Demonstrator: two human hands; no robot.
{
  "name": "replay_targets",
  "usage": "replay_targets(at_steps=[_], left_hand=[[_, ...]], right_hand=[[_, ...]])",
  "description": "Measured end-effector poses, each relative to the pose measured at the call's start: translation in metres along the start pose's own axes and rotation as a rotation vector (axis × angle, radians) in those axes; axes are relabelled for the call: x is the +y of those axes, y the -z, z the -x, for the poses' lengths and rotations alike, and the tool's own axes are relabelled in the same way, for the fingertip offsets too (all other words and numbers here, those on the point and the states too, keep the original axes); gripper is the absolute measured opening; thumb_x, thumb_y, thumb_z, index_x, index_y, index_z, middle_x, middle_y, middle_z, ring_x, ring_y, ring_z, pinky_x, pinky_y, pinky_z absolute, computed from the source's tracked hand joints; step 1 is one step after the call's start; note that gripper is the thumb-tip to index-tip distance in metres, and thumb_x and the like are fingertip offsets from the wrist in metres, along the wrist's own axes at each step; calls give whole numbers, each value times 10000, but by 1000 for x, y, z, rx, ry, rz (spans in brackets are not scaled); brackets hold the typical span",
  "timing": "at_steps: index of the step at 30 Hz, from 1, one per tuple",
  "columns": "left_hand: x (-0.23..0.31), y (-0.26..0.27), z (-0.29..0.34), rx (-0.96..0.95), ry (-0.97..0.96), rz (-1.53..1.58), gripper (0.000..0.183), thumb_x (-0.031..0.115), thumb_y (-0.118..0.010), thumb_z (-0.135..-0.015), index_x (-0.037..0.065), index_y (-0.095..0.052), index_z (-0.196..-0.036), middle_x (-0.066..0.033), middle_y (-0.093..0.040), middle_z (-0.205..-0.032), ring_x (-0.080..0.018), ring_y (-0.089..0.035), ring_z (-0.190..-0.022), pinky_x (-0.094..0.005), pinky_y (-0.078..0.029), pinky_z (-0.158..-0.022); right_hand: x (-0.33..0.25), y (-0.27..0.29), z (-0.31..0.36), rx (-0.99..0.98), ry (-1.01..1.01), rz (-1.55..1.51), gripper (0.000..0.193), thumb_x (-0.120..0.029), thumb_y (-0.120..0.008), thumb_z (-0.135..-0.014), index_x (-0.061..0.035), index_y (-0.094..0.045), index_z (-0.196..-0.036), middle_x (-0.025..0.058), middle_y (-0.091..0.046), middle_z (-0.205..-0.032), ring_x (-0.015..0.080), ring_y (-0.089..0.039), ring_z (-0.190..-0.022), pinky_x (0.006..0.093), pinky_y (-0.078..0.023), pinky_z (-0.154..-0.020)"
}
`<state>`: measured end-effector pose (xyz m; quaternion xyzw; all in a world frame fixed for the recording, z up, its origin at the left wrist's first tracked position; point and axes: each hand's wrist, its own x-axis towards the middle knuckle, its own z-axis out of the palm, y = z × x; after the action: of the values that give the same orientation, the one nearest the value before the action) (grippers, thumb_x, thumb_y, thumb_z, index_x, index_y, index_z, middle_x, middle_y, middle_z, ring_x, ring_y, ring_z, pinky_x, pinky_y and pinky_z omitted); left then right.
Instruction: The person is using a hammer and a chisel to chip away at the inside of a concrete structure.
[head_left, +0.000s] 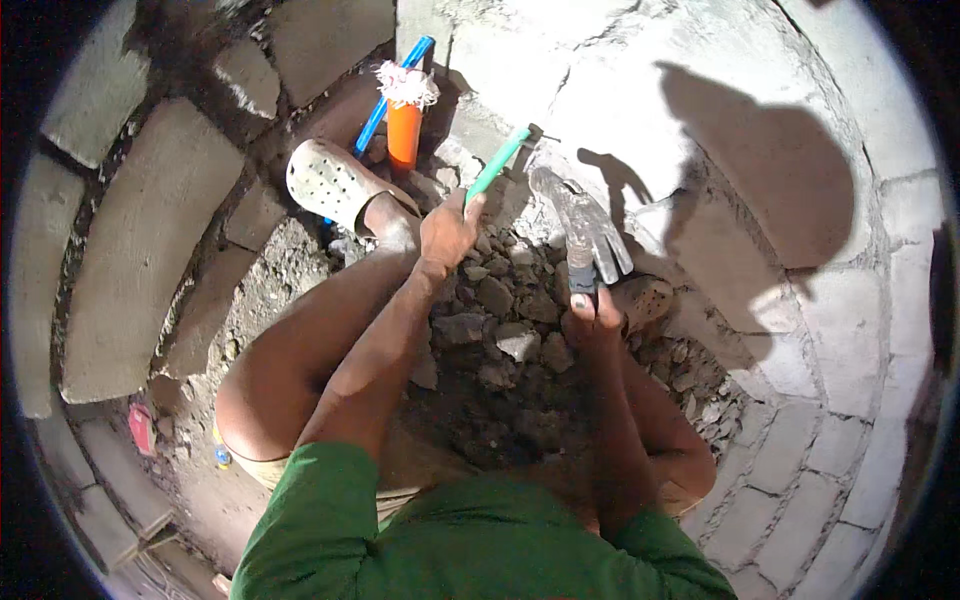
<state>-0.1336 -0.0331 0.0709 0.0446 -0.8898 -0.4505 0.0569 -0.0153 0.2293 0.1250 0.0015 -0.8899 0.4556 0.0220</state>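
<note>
My left hand is closed around the lower end of a green-handled tool. Its thin dark tip reaches up to the pale stone face; whether it touches cannot be told. To the right, my right hand grips a grey, dusty claw hammer by its dark handle, most of which is foreshortened or hidden. The hammer's head is below and right of the green tool's tip, apart from it. Broken stones lie between my legs, below both hands.
A pale perforated clog is on my left foot. Beyond it stand an orange cylinder topped with whitish frayed material and a blue bar. Stone blocks curve round the left, brickwork the right. A red scrap lies far left.
</note>
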Motion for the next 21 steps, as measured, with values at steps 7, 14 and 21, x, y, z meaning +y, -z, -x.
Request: replay_targets(at_steps=[7, 14, 21], left_hand=[[72, -5, 18, 90, -155, 121, 323, 366, -586, -958, 56, -532, -1029, -217, -635, -783, -450, -627, -774, -509, -488, -696], [131, -50, 25, 78, -350, 25, 295, 311, -523, -996, 17, -506, -978, -231, -630, -790, -439, -633, -739, -520, -504, -669], [131, -60, 22, -72, -158, 87, 400, 415, -458, -1025, 18, -474, -977, -282, -617, -796, -502, -599, -786, -560, -458, -696]], right_hand=[[0, 35, 32, 268, 445, 671, 276, -283, -621, -906, -19, -565, -965, 198, -628, -783, 399, -635, -705, 452, -506, -609], [-39, 95, 22, 214, 472, 352, 316, -280, -744, -843, -39, -582, -966, 206, -639, -778, 390, -652, -696, 442, -515, -590], [-16, 124, -33, 230, 66, 449, 310, -309, -632, -932, -7, -597, -872, 242, -620, -745, 442, -625, -706, 466, -465, -579]])
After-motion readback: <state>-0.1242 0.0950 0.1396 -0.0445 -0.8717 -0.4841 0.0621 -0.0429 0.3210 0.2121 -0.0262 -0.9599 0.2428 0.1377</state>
